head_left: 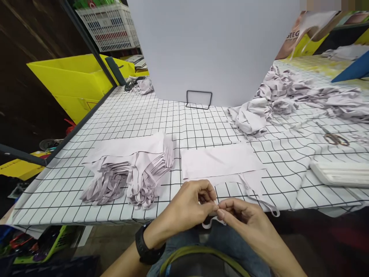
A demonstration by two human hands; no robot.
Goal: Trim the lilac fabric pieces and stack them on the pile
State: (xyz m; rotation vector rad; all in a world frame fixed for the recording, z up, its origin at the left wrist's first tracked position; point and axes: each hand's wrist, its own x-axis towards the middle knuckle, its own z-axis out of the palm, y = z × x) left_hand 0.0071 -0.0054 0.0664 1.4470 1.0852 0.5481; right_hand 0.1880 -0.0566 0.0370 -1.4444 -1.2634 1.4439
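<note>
My left hand, with a black watch on its wrist, is closed in a pinch at the table's front edge. Fingertip to fingertip with it, my right hand pinches too. Both grip a thin pale strap, part of which hangs below the fingers; the pinched bit itself is mostly hidden. Just beyond my hands a pale lilac strappy garment lies flat, and another of its straps trails over the edge at right. Left of it sits a neat stack of similar garments, their straps bunched toward me.
A large white board stands at the back, a black wire stand at its foot. Crumpled lilac garments heap at right, near scissors and a white plastic object. A yellow bin stands beyond the left edge.
</note>
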